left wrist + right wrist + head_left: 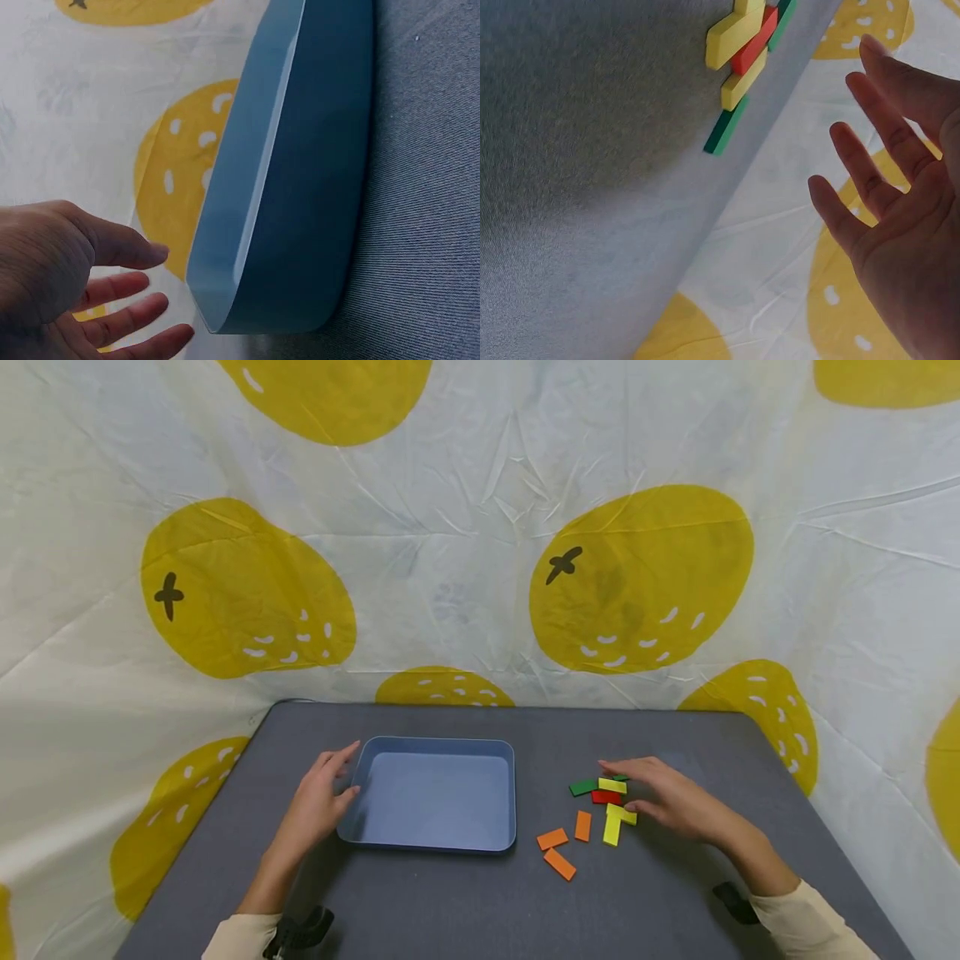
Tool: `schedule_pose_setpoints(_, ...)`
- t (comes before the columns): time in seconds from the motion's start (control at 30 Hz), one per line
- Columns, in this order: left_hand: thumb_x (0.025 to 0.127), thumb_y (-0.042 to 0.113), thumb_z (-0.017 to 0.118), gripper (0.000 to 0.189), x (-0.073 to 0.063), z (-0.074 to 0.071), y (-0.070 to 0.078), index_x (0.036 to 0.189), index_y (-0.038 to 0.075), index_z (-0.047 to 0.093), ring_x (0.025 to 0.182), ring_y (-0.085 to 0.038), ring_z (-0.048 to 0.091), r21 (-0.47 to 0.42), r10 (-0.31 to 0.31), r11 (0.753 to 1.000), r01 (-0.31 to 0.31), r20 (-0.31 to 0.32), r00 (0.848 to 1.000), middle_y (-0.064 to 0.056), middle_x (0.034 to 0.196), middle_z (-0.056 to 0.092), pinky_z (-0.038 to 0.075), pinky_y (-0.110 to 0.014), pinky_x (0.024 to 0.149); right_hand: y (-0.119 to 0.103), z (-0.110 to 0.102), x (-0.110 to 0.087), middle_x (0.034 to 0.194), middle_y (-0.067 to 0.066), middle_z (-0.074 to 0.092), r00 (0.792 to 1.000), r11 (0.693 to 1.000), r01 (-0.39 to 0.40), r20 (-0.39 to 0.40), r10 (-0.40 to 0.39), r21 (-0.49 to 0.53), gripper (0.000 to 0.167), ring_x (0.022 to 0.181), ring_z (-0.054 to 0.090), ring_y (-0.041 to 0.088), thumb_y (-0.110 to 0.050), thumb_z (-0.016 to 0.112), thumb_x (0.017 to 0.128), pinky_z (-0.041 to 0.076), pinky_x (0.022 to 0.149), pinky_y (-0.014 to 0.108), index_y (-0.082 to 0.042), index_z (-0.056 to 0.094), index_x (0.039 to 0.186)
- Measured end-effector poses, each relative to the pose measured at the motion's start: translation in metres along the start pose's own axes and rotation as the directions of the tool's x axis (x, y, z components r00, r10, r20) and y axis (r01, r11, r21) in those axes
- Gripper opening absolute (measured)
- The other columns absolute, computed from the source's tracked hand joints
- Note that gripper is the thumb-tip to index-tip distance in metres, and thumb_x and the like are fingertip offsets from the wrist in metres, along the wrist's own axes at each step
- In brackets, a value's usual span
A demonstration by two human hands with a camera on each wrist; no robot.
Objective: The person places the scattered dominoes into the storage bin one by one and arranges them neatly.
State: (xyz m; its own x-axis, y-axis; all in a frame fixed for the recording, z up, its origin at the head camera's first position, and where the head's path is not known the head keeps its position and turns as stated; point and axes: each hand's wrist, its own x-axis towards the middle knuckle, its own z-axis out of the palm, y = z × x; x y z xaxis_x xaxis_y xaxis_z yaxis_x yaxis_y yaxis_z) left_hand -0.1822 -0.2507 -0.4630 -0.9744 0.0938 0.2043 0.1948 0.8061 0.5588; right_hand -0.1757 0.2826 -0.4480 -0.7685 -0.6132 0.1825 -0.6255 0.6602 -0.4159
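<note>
A shallow blue tray (pixel 435 843) lies on the grey table, its inside bare. My left hand (pixel 322 793) is at the tray's left side, thumb and fingers spread and holding nothing; the left wrist view shows the tray's outer wall (pixel 315 187) beside the fingers. My right hand (pixel 675 797) hovers over the right edge of a small pile of coloured blocks, fingers extended. Under and beside it lie a red block (pixel 606 797), a green block (pixel 582 787) and yellow blocks (pixel 612 829). In the right wrist view the spread fingers (pixel 862 161) hold nothing.
Three orange blocks (pixel 582 826) lie apart from the pile, between it and the tray. A pale cloth with yellow fruit prints (pixel 450 610) hangs behind and along both sides of the table (pixel 465 910).
</note>
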Motion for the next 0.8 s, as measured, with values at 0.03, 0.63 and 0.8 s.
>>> schedule_pose_setpoints(0.03,0.084,-0.006,0.075,0.072,0.001,0.000,-0.001,0.150,0.005,0.049,0.113,-0.040,0.063,-0.015,-0.003,1.000,0.003,0.001,1.000,-0.022,0.128,0.058,0.055,-0.053,0.085,0.003,-0.001,0.000,0.136,0.006,0.065,1.000,1.000,-0.003,0.007,0.003,0.011,0.070,0.122,0.056,0.029,0.001,0.081,0.080,0.050,0.095,0.052,-0.007,0.056,0.145)
schedule_pose_setpoints(0.63,0.085,-0.011,0.066,0.062,0.010,0.011,-0.020,0.145,-0.003,0.052,0.096,-0.033,0.065,-0.026,-0.083,0.996,0.088,0.149,0.985,-0.024,0.120,0.062,0.053,-0.041,0.074,0.044,0.002,0.010,0.129,0.012,0.067,0.989,0.992,0.107,0.096,-0.114,0.074,0.046,0.119,0.056,0.038,0.008,0.071,0.087,0.050,0.093,0.052,-0.005,0.068,0.130)
schedule_pose_setpoints(0.8,0.086,-0.012,0.063,0.058,0.009,0.011,-0.019,0.143,-0.005,0.053,0.099,-0.035,0.066,-0.034,-0.098,0.994,0.105,0.172,0.980,-0.025,0.120,0.061,0.054,-0.043,0.076,0.052,0.006,0.013,0.130,0.012,0.067,0.986,0.990,0.082,0.137,-0.099,0.119,0.045,0.122,0.053,0.044,0.010,0.068,0.088,0.047,0.094,0.058,-0.006,0.069,0.130)
